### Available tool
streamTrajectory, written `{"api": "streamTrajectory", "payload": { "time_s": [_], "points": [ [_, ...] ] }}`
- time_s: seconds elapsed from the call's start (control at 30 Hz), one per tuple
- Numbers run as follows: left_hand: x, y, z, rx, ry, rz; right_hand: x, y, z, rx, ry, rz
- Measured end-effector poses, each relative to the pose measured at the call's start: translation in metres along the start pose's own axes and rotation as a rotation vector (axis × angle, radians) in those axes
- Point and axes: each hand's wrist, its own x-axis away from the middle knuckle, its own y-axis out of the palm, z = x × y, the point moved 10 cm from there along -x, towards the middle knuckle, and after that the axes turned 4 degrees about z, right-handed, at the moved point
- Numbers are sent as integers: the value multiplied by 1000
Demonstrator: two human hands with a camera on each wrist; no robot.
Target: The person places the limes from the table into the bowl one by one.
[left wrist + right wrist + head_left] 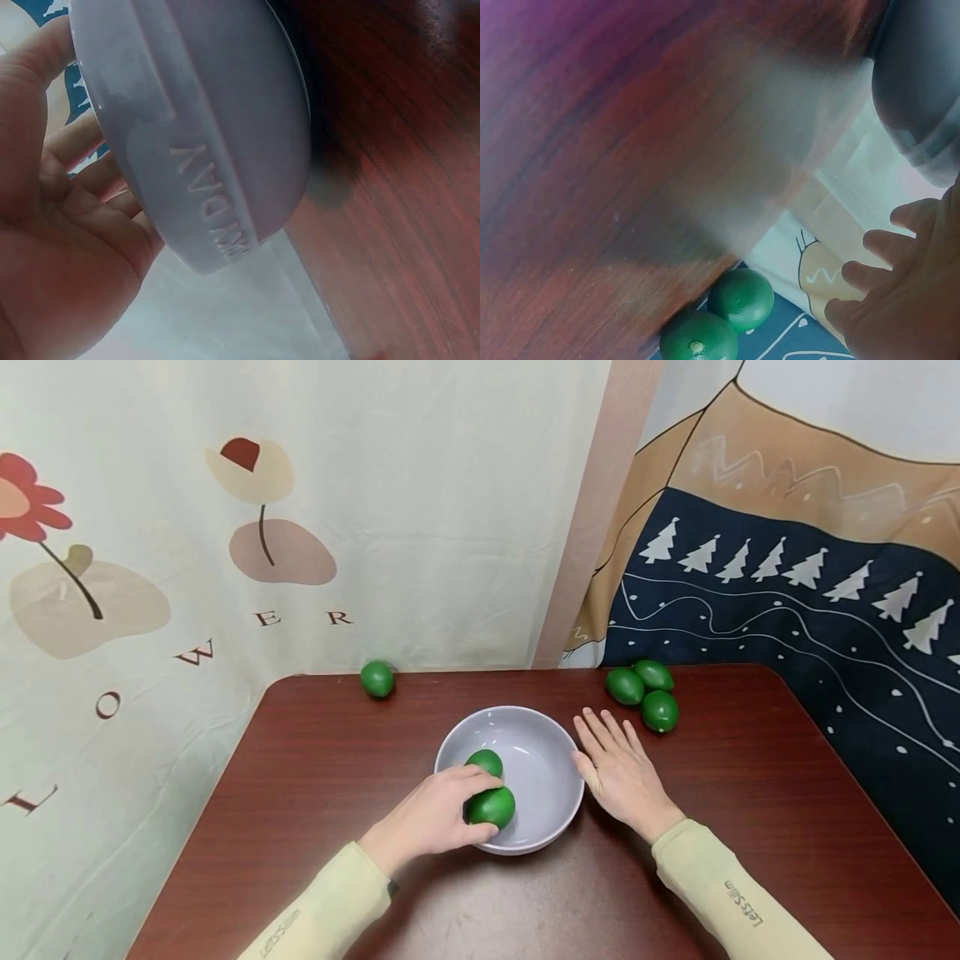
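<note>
Dark-wood surface (315, 777) carries a bowl (550, 789); left fingers (480, 780) pinch one green fruit (496, 808) inside, presumably curled to suit its roundness, second fruit (486, 761) just beyond; right fingers (599, 729) spread beside the bowl, likely guarding it.

- Left forearm (322, 902), pale sleeve to the wrist, reaches in from lower left of the head view.
- Left hand (435, 810): back uppermost, fingers and thumb curved in a grip, thumb on the near side; palm side shows in the left wrist view.
- Right forearm (731, 893), likewise sleeved, angles in from lower right.
- Right hand (622, 777): back uppermost, fingers straight, slightly spread, pointing forward and leftward; thumb apart.
- Hands well apart.
</note>
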Motion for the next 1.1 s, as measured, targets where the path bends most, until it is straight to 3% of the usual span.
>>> {"api": "streamTrajectory", "payload": {
  "time_s": [0.57, 0.8, 1.1],
  "points": [
    [-7, 12, -1, -42, -12, -147, 0, 1, 1, -8, 5, 4],
    [-6, 11, 0, -54, -20, -144, 0, 1, 0, -9, 4, 5],
    [0, 3, 3, -50, 4, -83, 0, 2, 0, -9, 7, -4]
  ]
}}
